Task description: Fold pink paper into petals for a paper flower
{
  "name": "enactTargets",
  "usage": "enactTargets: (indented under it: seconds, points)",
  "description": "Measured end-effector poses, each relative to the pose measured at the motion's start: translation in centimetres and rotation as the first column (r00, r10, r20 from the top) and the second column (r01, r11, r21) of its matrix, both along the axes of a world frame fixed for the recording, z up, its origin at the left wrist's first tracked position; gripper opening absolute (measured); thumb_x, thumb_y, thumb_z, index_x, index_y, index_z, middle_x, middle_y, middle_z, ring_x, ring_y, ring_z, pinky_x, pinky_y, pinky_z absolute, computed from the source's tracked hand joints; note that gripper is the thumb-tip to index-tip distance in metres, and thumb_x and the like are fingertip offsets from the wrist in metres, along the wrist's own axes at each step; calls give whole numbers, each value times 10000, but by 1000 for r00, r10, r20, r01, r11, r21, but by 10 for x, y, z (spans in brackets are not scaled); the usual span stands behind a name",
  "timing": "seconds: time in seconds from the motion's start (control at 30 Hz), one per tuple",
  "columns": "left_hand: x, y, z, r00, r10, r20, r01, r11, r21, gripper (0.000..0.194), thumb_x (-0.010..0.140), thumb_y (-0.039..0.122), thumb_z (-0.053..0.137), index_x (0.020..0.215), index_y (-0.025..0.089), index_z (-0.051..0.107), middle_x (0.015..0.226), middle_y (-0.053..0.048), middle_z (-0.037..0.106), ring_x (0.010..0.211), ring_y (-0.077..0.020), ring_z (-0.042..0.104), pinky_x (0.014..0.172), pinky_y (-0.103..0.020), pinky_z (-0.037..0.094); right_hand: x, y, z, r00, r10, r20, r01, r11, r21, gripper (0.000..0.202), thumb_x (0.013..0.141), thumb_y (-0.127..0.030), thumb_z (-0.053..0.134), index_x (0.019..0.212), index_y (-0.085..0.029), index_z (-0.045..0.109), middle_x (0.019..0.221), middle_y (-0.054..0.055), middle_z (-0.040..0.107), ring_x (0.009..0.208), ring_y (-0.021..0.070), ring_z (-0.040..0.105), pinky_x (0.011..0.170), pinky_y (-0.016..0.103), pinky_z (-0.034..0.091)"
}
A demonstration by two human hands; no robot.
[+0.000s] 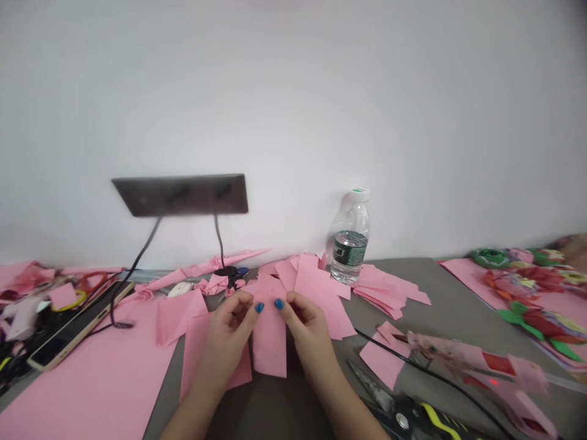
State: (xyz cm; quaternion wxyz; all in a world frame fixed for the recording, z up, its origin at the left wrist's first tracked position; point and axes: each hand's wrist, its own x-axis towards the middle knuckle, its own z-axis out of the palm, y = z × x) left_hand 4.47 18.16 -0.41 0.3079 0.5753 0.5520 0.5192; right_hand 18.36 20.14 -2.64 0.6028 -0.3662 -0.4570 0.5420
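Observation:
Between my two hands hangs a narrow pink paper strip (269,345), pinched near its upper part. My left hand (232,327) is closed, its thumb on the strip's left side. My right hand (307,324) is closed on the right side of the same strip, thumb on the front. The fingertips behind the paper are hidden. Cut pink paper pieces (321,293) lie behind and to the right of my hands. Another pink sheet (195,354) lies partly under my left hand.
A water bottle (350,241) stands by the wall. At the right lie a pink glue gun (477,357) with a black cord, pliers (394,409) and paper flowers (541,293). At the left are a phone (76,333) and a large pink sheet (101,379). Cables hang from a wall socket (183,195).

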Motion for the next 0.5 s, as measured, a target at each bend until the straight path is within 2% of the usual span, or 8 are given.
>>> enactTargets:
  seconds: [0.1, 0.2, 0.33, 0.5]
  points:
    - [1, 1, -1, 1000, -8, 7, 8, 1000, 14, 225, 848, 384, 624, 720, 213, 554, 656, 46, 475, 609, -135, 464, 561, -205, 407, 2, 0, -2, 999, -34, 17, 34, 999, 10, 306, 770, -432, 744, 657, -180, 614, 618, -30, 488, 593, 125, 402, 553, 242, 351]
    - [1, 0, -4, 1000, -21, 16, 21, 1000, 22, 229, 877, 401, 604, 749, 212, 586, 675, 36, 522, 643, -146, 510, 582, -205, 434, 3, -1, -1, 998, -47, 38, 46, 999, 26, 290, 774, -411, 733, 656, -179, 605, 617, -24, 486, 591, 128, 409, 546, 243, 350]
    - [0, -3, -8, 999, -14, 41, 13, 1000, 17, 236, 920, 415, 568, 811, 215, 630, 709, 25, 609, 678, -156, 574, 599, -202, 466, 2, -2, 2, 998, -29, 59, 25, 998, 65, 287, 777, -393, 714, 629, -178, 594, 600, -17, 480, 580, 133, 416, 532, 246, 350]
    - [-1, -6, -10, 999, -8, 37, 6, 999, 52, 235, 927, 397, 578, 799, 211, 644, 695, 32, 607, 657, -145, 568, 584, -192, 462, 1, -3, 4, 998, -11, 67, 4, 995, 104, 271, 792, -392, 688, 656, -174, 602, 613, -9, 486, 583, 136, 422, 531, 246, 353]
